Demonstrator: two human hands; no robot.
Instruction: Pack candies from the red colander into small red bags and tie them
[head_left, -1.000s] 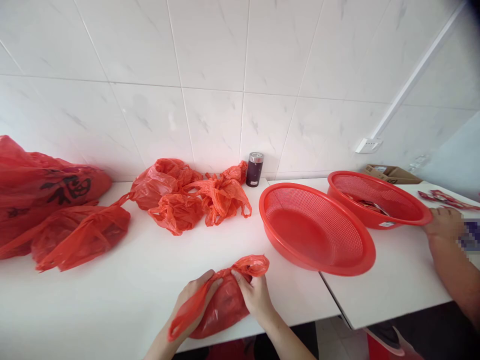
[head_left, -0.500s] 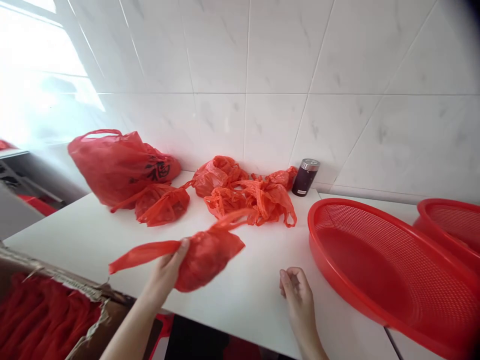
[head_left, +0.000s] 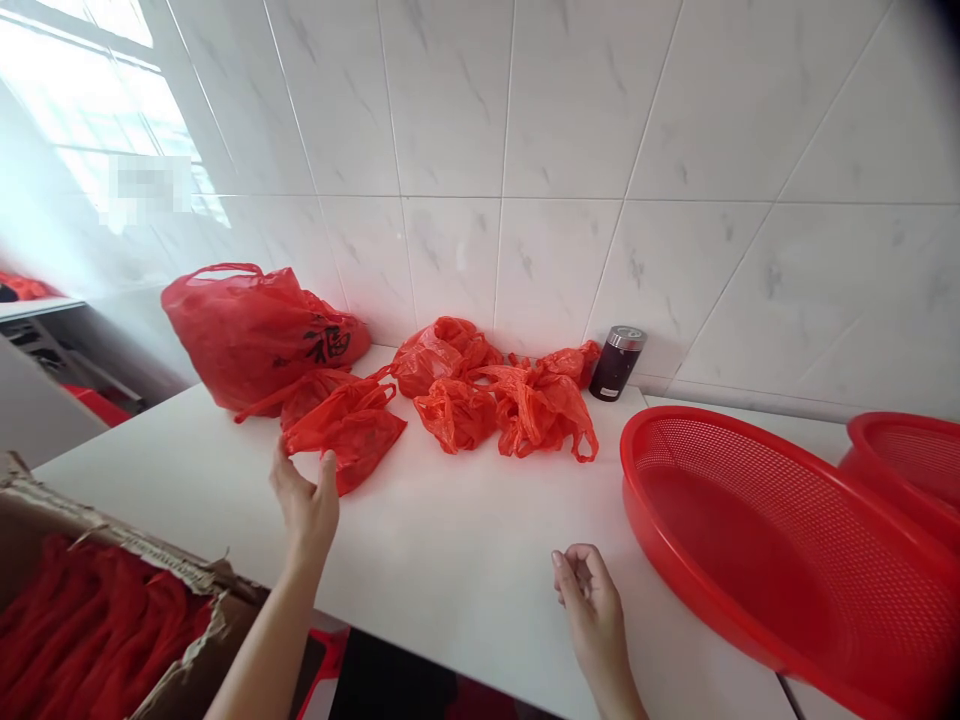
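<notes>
Left hand: the person's left hand (head_left: pixel 304 505) is open and empty, fingers spread and pointing up the tabletop, just beside the bag described below.

Right hand: the right hand (head_left: pixel 589 600) is empty as far as shows, to the right of that bag and well apart from it, with fingers loosely curled toward the thumb.

Bag: a crumpled, translucent red plastic bag (head_left: pixel 349 435) lies on a white tabletop (head_left: pixel 450 540), its handles loosely bunched.

Behind the bag: a large, puffed-up red plastic bag (head_left: pixel 255 335) printed with a black character sits behind it and to the left.

Right of the bag: a cluster of crumpled red plastic bags (head_left: pixel 487 400) lies along the back of the tabletop. Beyond it stands a dark cylindrical canister with a silver lid (head_left: pixel 616 362), against a white marble-patterned tile wall (head_left: pixel 525 120).

Far right of the bag: a round red plastic mesh basket (head_left: pixel 626 470) sits on the tabletop, and a second red basket (head_left: pixel 892 418) is partly cut off by the frame edge.

Below the bag: an open cardboard box (head_left: pixel 45 500) holds packed red plastic bags (head_left: pixel 90 620).
</notes>
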